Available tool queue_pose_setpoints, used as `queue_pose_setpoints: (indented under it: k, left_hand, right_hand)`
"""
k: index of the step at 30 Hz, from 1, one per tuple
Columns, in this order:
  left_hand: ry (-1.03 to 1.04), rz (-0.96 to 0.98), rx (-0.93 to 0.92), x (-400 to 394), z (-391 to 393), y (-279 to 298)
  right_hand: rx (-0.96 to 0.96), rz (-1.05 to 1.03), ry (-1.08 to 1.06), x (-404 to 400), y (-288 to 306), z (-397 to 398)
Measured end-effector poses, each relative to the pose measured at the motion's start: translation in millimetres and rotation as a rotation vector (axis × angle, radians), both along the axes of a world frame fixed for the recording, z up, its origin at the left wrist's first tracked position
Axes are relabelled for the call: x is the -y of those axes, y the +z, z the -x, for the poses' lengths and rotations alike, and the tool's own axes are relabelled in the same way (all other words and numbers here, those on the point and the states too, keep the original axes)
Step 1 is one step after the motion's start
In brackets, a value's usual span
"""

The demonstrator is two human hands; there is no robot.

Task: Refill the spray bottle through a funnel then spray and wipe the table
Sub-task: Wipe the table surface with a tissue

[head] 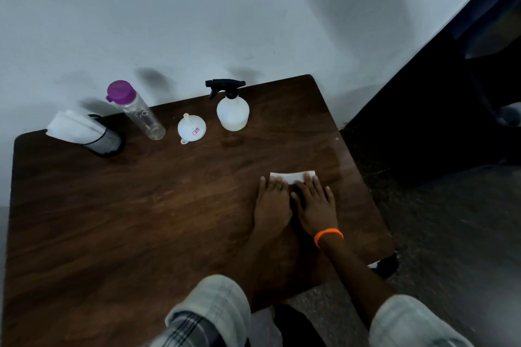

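Head view: the left hand and the right hand lie side by side, fingers straight, pressing a white tissue flat on the table near its right edge. The spray bottle and funnel stand far back; broad bare wood lies to the left.

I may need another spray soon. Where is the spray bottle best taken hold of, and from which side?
Probably at the narrow neck of the spray bottle, just under the black trigger head. It stands upright with the nozzle pointing left, so come from the right, the grip round the neck, a finger reaching the trigger.
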State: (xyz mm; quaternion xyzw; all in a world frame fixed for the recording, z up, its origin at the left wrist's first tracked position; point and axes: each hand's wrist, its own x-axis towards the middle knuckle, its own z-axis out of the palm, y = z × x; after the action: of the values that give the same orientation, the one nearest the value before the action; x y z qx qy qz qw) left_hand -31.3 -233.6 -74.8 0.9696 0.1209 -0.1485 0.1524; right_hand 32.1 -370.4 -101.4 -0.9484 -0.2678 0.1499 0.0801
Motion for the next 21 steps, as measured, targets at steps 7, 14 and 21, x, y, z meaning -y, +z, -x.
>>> queue_pose_setpoints:
  k: [7,14,21]
  left_hand:
    - [0.132,-0.004,-0.007,-48,-64,7]
    - [0.053,-0.088,0.014,-78,-95,12]
    - [0.101,-0.016,0.063,-52,-81,9]
  right_hand:
    - [-0.1,-0.037,0.058,-64,4,-70]
    - [-0.129,-0.074,0.136,-87,12,-114]
    - [-0.088,-0.03,0.176,-50,15,-95]
